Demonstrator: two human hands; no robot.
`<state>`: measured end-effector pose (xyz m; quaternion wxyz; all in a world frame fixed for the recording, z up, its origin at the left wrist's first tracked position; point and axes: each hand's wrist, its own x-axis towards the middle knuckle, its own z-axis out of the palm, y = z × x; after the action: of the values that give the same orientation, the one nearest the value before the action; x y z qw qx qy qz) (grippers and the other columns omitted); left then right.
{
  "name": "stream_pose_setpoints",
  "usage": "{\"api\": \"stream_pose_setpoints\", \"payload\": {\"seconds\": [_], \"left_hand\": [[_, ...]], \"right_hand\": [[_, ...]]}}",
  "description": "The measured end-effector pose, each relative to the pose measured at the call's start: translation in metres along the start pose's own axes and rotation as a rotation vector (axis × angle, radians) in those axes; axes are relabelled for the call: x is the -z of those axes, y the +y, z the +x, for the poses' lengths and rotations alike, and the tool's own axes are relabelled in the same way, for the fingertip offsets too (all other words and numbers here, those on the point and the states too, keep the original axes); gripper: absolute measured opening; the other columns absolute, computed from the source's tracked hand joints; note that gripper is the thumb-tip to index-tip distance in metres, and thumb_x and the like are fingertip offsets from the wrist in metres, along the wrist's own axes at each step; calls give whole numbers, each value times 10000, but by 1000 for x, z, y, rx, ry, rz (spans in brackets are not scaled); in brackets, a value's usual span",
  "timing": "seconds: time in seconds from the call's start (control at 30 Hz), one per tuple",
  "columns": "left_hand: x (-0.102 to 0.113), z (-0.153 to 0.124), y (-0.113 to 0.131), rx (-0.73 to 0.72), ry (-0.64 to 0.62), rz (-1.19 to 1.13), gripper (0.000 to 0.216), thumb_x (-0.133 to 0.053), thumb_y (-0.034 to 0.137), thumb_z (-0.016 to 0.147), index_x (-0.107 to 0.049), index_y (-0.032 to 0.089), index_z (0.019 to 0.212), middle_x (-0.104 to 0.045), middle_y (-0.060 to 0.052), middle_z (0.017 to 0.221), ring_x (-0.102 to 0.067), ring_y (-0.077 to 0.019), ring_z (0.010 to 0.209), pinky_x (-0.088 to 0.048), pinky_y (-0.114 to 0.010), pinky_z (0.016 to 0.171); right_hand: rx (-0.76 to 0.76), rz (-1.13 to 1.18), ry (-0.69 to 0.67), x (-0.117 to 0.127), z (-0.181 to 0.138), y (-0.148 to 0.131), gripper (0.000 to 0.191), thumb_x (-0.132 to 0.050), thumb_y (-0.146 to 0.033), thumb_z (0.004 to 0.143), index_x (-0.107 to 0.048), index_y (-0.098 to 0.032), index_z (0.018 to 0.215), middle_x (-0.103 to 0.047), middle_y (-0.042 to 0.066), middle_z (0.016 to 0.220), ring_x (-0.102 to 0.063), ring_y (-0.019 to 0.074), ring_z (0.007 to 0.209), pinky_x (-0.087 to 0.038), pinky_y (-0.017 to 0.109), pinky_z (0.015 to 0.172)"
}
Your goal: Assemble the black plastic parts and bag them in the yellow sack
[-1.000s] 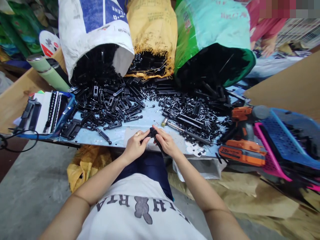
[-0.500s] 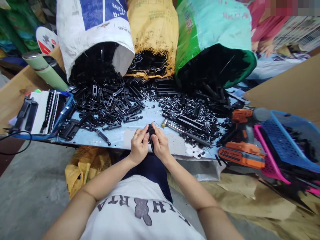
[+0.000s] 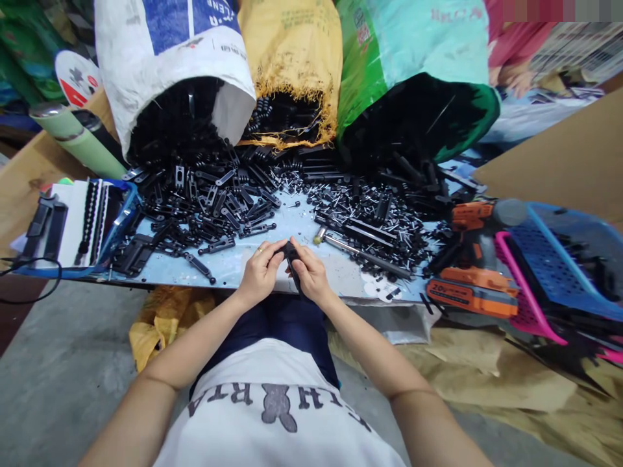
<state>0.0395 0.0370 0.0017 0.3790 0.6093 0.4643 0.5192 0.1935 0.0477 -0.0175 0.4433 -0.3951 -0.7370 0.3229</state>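
Observation:
Both my hands meet over the front edge of the blue worktop (image 3: 228, 269), fingers closed on one small black plastic part (image 3: 293, 264). My left hand (image 3: 263, 271) pinches its upper end, and a ring shows on one finger. My right hand (image 3: 310, 271) wraps round its right side, with the lower end sticking out below. The part's exact kind is partly hidden by the fingers. Just beyond my right hand lies a small hammer (image 3: 360, 254) with a brassy head. Loose black link pieces (image 3: 228, 214) are heaped ahead of my left hand.
White (image 3: 233, 65), yellow (image 3: 292, 58) and green (image 3: 370, 78) sacks spill black parts onto the worktop. Metal pins (image 3: 389, 211) lie heaped at right, near an orange cordless drill (image 3: 474, 292) and a blue basket (image 3: 549, 259). Another person's hands (image 3: 516, 78) show at the far right.
My left hand has shifted slightly left and loosened from the lower side of the black part. The part now tilts, its lower end toward the right. The camera view has moved a little.

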Motion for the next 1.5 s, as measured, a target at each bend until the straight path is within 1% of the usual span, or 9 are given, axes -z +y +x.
{"api": "stream_pose_setpoints", "payload": {"seconds": [0.17, 0.27, 0.4, 0.57, 0.73, 0.9, 1.1, 1.37, 1.5], "left_hand": [[19, -7, 0, 644, -429, -536, 478, -605, 572, 752, -559, 125, 914, -604, -14, 640, -492, -63, 432, -312, -152, 349], [30, -6, -1, 808, -502, -555, 440, -704, 523, 678, -533, 123, 743, -546, 27, 473, -364, -14, 310, -169, -127, 300], [33, -7, -2, 917, -613, -490, 464, -719, 538, 639, -561, 104, 678, -581, -18, 448, -408, -35, 284, -201, -133, 292], [61, -19, 12, 875, -686, -376, 501, -644, 598, 683, -589, 99, 686, -541, -12, 372, -407, -62, 251, -173, -142, 269], [99, -22, 30, 711, -321, -167, 410, -628, 538, 728, -559, 135, 691, -557, 12, 396, -422, -57, 272, -216, -132, 284], [50, -25, 32, 688, -498, -154, 385, -610, 516, 740, -523, 152, 653, -554, 19, 402, -452, -70, 295, -302, -151, 320], [37, -32, 30, 585, -578, -356, 459, -641, 582, 689, -526, 138, 683, -582, -5, 433, -473, -75, 309, -282, -151, 315], [36, -33, -2, 617, -397, -143, 351, -612, 467, 759, -524, 139, 671, -567, 26, 453, -483, -65, 315, -338, -147, 322], [35, -35, -3, 615, -528, -208, 357, -603, 475, 757, -517, 142, 659, -577, 15, 458, -486, -67, 315, -304, -141, 307]], "right_hand": [[94, -117, 20, 15, -3, 16, 543, -344, -500, 923, -428, -199, 1367, -609, 93, 924, -578, 196, 801, -500, 360, 761], [213, -199, -68, 29, -5, 21, 577, -443, -515, 885, -417, -205, 1371, -608, 94, 965, -587, 201, 837, -496, 340, 756], [295, -411, -263, 48, -11, 14, 603, -486, -495, 875, -380, -198, 1389, -605, 97, 978, -597, 181, 827, -494, 285, 702], [291, -610, -467, 85, -22, 9, 471, -509, -461, 861, -535, -170, 1231, -629, 78, 833, -597, 174, 722, -488, 282, 655], [-233, -418, 45, 112, -20, 15, 351, -514, -471, 829, -541, -188, 1034, -632, 57, 806, -610, 184, 650, -506, 316, 586], [-455, 424, -166, 49, -4, -17, 383, -656, -461, 732, -417, -225, 917, -617, -8, 764, -592, 128, 550, -506, 274, 510], [-517, 852, -263, 7, -1, -27, 549, -758, -453, 618, -349, -233, 910, -577, -62, 635, -570, 117, 465, -471, 236, 432], [-326, 320, -67, 9, -6, -18, 415, -740, -375, 669, -447, -206, 910, -531, -21, 803, -555, 96, 618, -483, 245, 566], [-313, 367, -165, 17, -8, -26, 398, -717, -386, 699, -422, -217, 906, -541, -15, 789, -558, 108, 609, -487, 256, 560]]}}
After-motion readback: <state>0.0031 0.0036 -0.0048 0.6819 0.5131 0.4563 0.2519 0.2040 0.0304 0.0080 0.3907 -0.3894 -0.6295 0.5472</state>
